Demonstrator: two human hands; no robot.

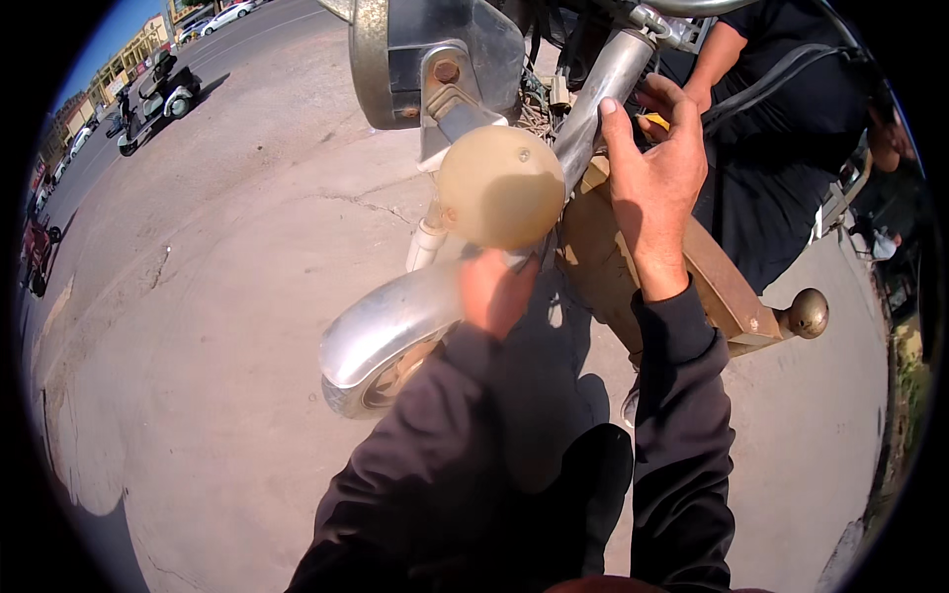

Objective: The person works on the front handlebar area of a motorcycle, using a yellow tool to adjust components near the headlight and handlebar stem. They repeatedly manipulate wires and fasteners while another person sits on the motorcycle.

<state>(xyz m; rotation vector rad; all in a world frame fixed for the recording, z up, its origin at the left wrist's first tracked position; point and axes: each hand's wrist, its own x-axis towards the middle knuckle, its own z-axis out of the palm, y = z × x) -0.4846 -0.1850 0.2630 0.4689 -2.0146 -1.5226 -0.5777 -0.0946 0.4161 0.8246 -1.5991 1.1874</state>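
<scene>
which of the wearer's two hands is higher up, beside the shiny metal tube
The right hand, thumb and fingers pointing upward beside the shiny metal tube; the left hand is lower, blurred, just below the round beige part.

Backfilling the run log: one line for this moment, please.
left hand: blurred, below round beige lamp | right hand: open, at silver tube | near: metal fender
</scene>
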